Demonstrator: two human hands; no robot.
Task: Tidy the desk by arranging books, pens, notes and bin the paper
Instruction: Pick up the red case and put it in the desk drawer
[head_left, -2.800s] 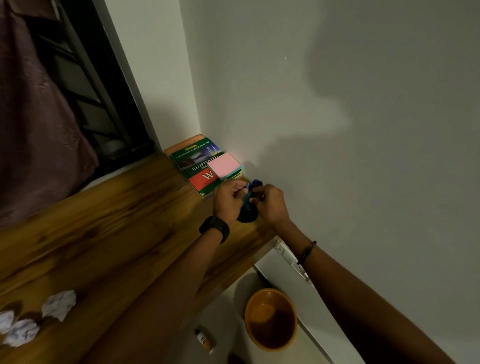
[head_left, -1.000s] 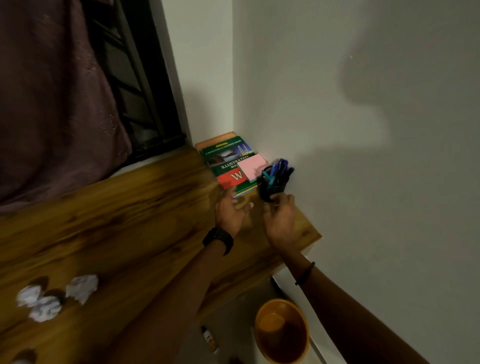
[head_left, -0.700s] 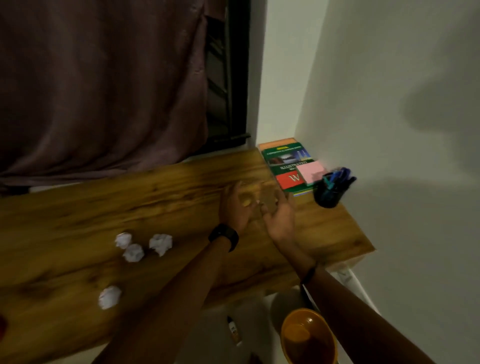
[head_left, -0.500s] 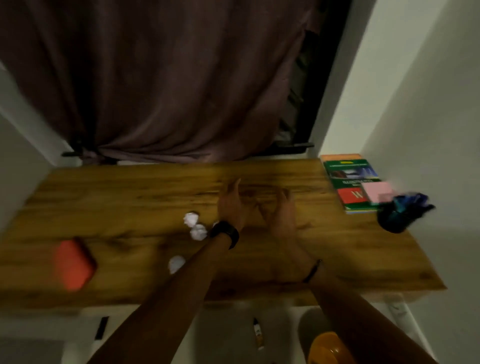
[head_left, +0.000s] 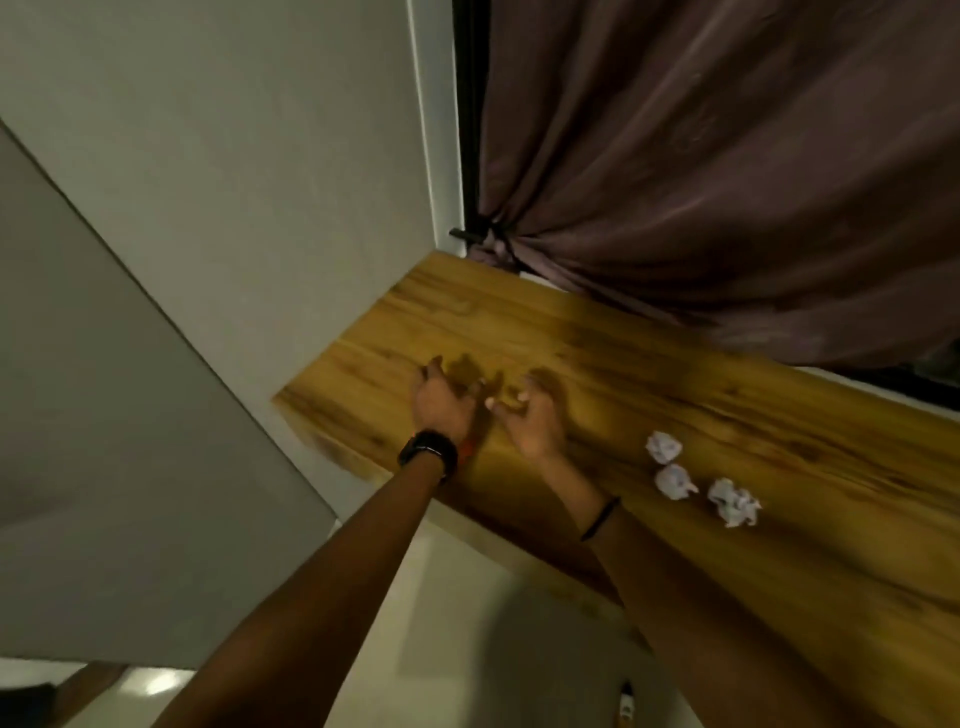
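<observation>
Both my hands hover over the left end of the wooden desk (head_left: 737, 410), side by side and a little apart. My left hand (head_left: 441, 402), with a black watch on the wrist, has its fingers spread and holds nothing. My right hand (head_left: 532, 423) has its fingers curled and apart, also with nothing in it. A thin red sliver (head_left: 468, 449) shows beside the watch, mostly hidden under my left wrist. Three crumpled paper balls (head_left: 675, 481) lie on the desk to the right of my right hand. The books, sticky notes and pen holder are out of view.
A dark curtain (head_left: 727, 156) hangs behind the desk. A pale wall (head_left: 234, 182) closes off the desk's left end. On the floor below the front edge lies a small marker-like thing (head_left: 627, 701).
The view has swung from the desk's right end to its left end. My hands let go of the pen holder and moved left, both holding nothing. Books and pen holder have left the view.
</observation>
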